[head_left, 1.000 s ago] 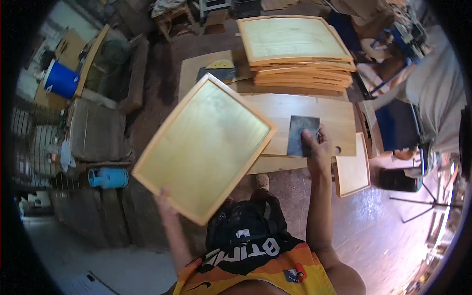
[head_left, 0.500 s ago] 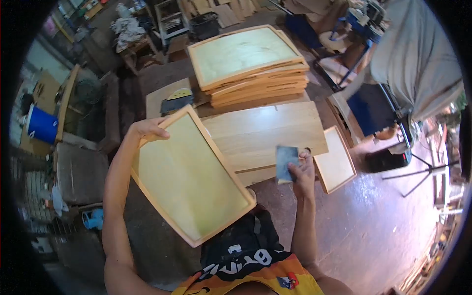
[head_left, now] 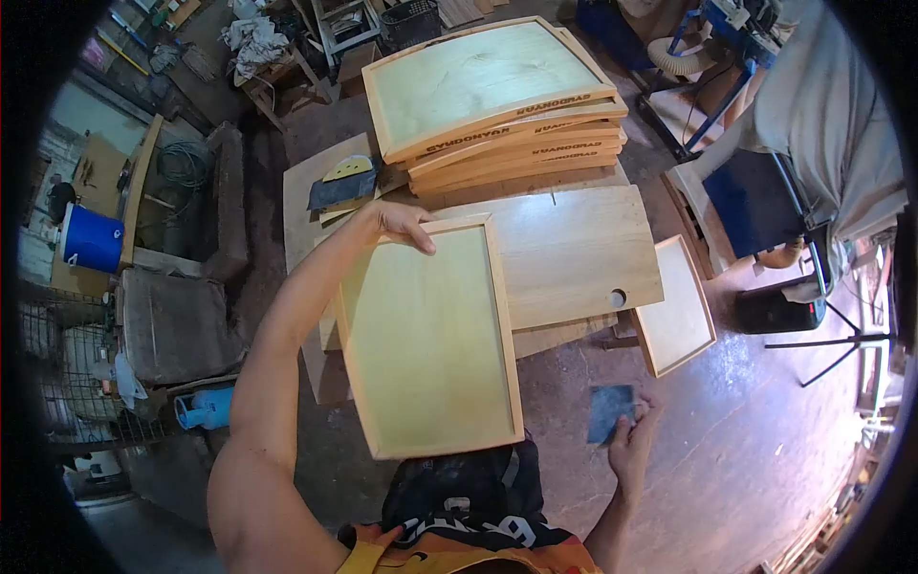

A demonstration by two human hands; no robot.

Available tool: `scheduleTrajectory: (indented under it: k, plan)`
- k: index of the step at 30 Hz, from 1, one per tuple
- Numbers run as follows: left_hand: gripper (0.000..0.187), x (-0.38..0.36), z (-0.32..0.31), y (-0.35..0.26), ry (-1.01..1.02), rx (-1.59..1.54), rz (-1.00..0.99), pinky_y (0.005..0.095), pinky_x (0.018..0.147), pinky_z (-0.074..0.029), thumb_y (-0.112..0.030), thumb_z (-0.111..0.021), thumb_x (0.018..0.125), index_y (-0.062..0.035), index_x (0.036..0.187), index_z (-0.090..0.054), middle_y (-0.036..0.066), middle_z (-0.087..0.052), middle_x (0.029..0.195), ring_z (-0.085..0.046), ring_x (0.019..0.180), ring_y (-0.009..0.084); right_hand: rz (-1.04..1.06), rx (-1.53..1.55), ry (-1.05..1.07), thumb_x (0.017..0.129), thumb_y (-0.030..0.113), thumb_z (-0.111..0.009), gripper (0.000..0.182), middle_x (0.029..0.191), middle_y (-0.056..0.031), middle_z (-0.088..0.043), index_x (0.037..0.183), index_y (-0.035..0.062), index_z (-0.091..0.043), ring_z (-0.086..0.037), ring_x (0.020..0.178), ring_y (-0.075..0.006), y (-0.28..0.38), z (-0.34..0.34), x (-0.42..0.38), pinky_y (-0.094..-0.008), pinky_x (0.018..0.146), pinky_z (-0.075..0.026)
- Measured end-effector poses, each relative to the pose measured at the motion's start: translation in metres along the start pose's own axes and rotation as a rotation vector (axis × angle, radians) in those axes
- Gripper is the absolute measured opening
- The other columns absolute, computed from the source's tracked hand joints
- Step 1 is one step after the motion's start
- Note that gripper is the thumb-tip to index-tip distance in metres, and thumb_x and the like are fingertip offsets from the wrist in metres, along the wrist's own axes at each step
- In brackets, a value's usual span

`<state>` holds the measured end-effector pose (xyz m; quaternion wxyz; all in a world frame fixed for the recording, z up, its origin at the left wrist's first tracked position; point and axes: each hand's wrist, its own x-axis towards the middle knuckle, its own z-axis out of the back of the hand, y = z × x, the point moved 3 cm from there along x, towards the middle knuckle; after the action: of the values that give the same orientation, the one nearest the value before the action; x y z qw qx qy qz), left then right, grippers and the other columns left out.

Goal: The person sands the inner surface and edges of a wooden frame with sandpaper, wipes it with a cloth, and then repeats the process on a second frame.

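My left hand (head_left: 405,228) grips the top edge of a shallow wooden tray (head_left: 430,344), thumb over the rim and fingers hidden behind it. This tray has a pale panel and a light wood frame, and is held in front of my body. Lower right, away from the tray, my right hand (head_left: 631,438) pinches a blue-grey sheet of sandpaper (head_left: 610,409). Behind the held tray lies a flat wooden board (head_left: 574,253) with a round hole near its right corner.
Similar trays with dark lettering on their sides form a stack (head_left: 521,153) at the back of the table. Left of it lies a yellow disc (head_left: 348,169) on dark sheets (head_left: 335,193). Another tray (head_left: 681,311) leans at the right. A black tripod (head_left: 832,342) stands farther right.
The tray in my left hand has shifted right and turned more upright. My right hand has moved down and to the right with the sandpaper, away from the board.
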<state>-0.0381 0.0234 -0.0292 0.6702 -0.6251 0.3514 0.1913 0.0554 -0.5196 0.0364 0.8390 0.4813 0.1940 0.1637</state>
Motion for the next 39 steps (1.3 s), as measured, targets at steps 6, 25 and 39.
scheduleTrajectory:
  k: [6,25,39]
  plan:
    - [0.049,-0.053,-0.027,-0.001,-1.104,0.799,-0.283,0.0405,0.093,-0.045,-0.027,-0.08,0.076,0.0001,0.114,-0.063,0.017,-0.061,0.109,-0.055,0.108,0.0319,-0.268,0.301,0.346,0.079,-0.009,-0.064,0.034,0.097,-0.013,-0.063,0.111,-0.0031,-0.053,-0.063,0.085,-0.0194,0.049,-0.037,-0.032,-0.0272,0.07,-0.05]
    - [0.039,-0.164,-0.354,0.163,-1.932,-0.146,-0.34,0.0488,0.107,-0.034,-0.014,-0.066,0.082,-0.001,0.118,-0.057,0.021,-0.048,0.13,-0.042,0.126,0.0393,1.214,-0.381,0.071,0.078,0.009,-0.062,0.02,0.072,-0.0101,-0.056,0.095,0.0158,-0.07,-0.06,0.071,-0.0298,0.218,-0.276,0.007,-0.0399,0.06,-0.05]
    - [0.048,-0.091,-0.407,0.185,-1.543,-1.714,-0.328,0.0308,0.079,-0.05,-0.034,-0.06,0.097,-0.0082,0.132,-0.042,0.008,-0.053,0.117,-0.056,0.104,0.0159,1.439,-0.468,0.402,0.082,0.016,-0.06,0.032,0.114,-0.0128,-0.058,0.111,0.0042,-0.058,-0.054,0.114,-0.0312,0.177,-0.43,0.073,-0.0395,0.094,-0.048]
